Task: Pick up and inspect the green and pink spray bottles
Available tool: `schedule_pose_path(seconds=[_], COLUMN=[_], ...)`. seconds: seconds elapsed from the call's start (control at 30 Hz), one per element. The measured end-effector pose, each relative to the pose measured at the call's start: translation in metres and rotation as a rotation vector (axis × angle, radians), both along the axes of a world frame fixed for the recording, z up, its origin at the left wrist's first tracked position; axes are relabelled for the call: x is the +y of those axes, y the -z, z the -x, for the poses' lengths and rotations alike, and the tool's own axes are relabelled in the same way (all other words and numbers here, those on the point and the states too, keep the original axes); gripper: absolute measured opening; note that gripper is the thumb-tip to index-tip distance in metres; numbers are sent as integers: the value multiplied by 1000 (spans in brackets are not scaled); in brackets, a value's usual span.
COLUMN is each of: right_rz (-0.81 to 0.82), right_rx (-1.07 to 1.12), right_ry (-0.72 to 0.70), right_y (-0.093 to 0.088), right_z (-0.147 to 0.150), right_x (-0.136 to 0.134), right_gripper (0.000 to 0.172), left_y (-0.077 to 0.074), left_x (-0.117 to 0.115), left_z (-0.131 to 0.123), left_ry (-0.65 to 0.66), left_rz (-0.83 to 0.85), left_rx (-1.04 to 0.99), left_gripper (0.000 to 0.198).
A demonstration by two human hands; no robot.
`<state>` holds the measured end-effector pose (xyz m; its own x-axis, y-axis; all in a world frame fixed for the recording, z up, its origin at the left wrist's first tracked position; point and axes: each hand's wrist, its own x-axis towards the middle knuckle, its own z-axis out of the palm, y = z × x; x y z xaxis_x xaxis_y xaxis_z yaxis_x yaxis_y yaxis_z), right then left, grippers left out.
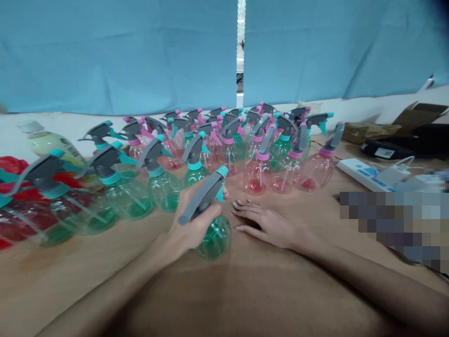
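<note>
A green spray bottle (214,238) with a grey and turquoise trigger head stands at the middle front of the table. My left hand (191,222) is wrapped round its neck, just under the trigger head; part of the neck is hidden by the fingers. To the right of it, my right hand (264,222) lies palm down on the wooden table (266,290), fingers stretched out and holding nothing. Just beyond the right hand stands a pink spray bottle (257,180), apart from the fingertips. Another green spray bottle (165,192) is behind my left hand.
Several more green and pink spray bottles fill the back and left of the table. A tilted drink bottle (52,142) is at the far left. On the right are a white power strip (358,173) with a plug and a brown box (414,121). A blue curtain (140,56) hangs behind.
</note>
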<state>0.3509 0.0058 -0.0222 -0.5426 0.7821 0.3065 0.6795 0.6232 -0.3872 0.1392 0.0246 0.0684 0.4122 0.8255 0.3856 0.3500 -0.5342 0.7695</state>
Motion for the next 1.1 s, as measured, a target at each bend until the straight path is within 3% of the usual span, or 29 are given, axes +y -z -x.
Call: schedule_pose_path(seconds=[0.13,0.5,0.7,0.93,1.1], right_rz=[-5,62,153,19,-69], right_rx=[9,97,267,404,399], right_ry=[3,68,8,30,137], right_y=[0,1,-16,-38,-48], right_z=[0,0,2,12,18], right_x=[0,-4,-12,-21,-28], right_gripper=[49,57,54,77,76], left_y=[1,2,7,6,4], left_x=[0,-3,1,6,9], left_z=[0,-5,-14,-39,-63], left_ry=[14,-124,-136,-169,-200], left_rz=[56,-52,-25,-125,-201], left_rx=[-43,-13,-50,-70,-69], left_gripper=[12,6,7,6,13])
